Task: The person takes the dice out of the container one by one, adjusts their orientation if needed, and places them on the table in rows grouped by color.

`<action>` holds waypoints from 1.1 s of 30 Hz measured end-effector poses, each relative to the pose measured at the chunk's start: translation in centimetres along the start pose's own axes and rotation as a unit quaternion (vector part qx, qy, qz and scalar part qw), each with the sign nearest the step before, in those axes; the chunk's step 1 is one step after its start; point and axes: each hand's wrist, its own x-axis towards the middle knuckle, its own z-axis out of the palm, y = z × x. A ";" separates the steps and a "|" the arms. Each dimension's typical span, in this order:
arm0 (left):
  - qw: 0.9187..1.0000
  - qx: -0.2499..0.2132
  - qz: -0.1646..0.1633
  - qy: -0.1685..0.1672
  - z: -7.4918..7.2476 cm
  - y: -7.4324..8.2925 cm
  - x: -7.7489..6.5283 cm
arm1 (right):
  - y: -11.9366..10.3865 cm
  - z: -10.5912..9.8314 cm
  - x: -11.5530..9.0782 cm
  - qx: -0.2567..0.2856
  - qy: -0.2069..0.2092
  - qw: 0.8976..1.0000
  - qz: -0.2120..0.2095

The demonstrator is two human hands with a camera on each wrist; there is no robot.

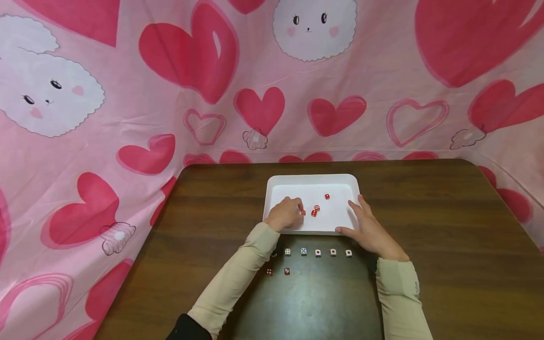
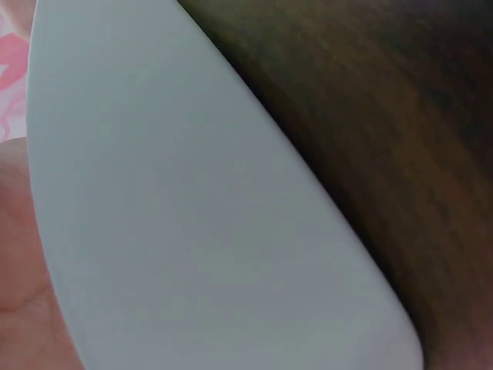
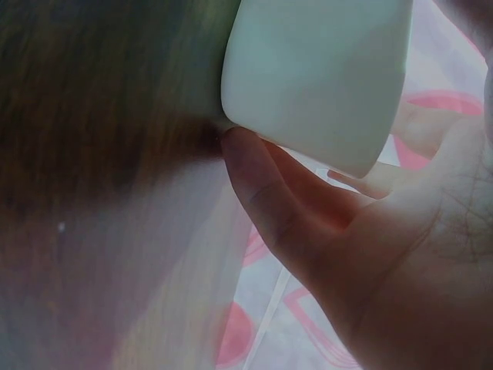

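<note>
A white tray (image 1: 340, 184) lies on the table with several red dice in it. My left hand (image 1: 285, 213) reaches in over its front left side, with bent fingers at a red die (image 1: 303, 213). Two more red dice, one (image 1: 317, 208) and another (image 1: 313, 213), lie close together near the middle, and a third die (image 1: 327, 196) sits farther back. My right hand (image 1: 373, 232) holds the tray's front right corner, thumb at the front rim and fingers at the right wall. In the right wrist view a finger (image 3: 258, 177) touches the tray's lower corner (image 3: 316, 85).
In front of the tray runs a row of white dice (image 1: 318, 253), the leftmost partly hidden by my left sleeve (image 1: 242, 269). Nearer me lie two red dice, one (image 1: 269, 272) and another (image 1: 286, 271). A pink heart-print cloth (image 1: 289, 113) hangs behind the wooden table (image 1: 446, 212).
</note>
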 end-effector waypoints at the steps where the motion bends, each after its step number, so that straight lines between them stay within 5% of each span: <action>1: 1.000 -0.001 0.000 -0.001 0.0 0.0 0.0 | 0.0 0.0 0.0 0.001 0.000 1.000 0.000; 10: 1.000 0.014 -0.011 -0.012 0.1 0.2 -0.1 | 0.1 0.4 -0.1 0.005 0.004 1.000 -0.002; 33: 0.999 0.036 0.020 -0.002 0.5 0.2 -0.2 | -0.1 0.7 -0.5 0.003 0.010 1.000 -0.001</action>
